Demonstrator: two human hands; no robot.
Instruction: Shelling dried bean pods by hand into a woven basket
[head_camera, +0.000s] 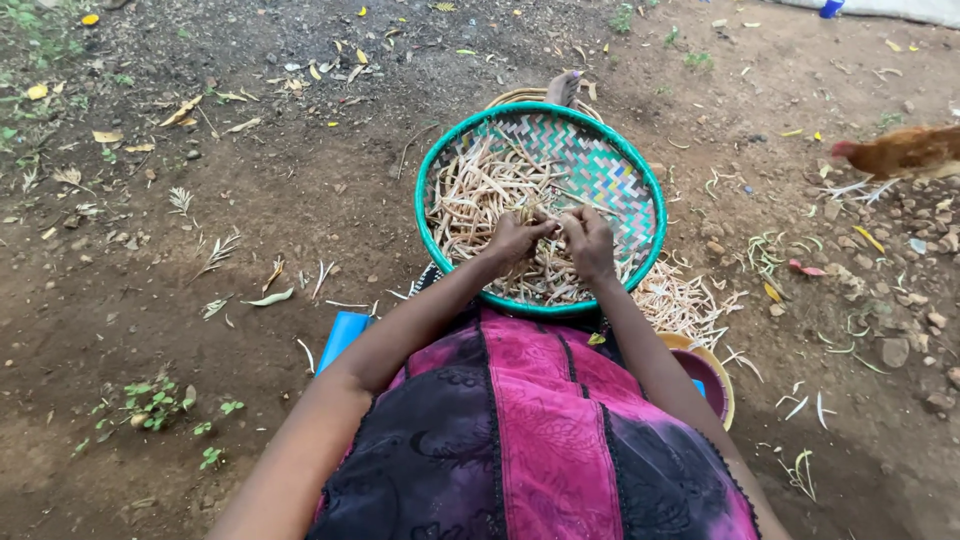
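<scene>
Where the brown bare-earth ground (250, 200) spreads outdoors, strewn with yellow fallen leaves, pebbles and small green weeds, a round woven basket with a green rim (430, 180) sits on the person's lap over a pink and black patterned dress (530, 430). The basket holds a heap of pale dry bean pods (480, 190), piled mostly on its left half, with bare weave showing on the right. Both hands meet near the basket's middle: the left hand (515, 238) and the right hand (590, 243) each pinch with closed fingers at the same pale pod between them. More empty pods (685, 300) lie heaped on the earth just right of the basket, beside a yellow-rimmed maroon bowl (705, 375). A brown hen (905, 150) stands at the right edge.
</scene>
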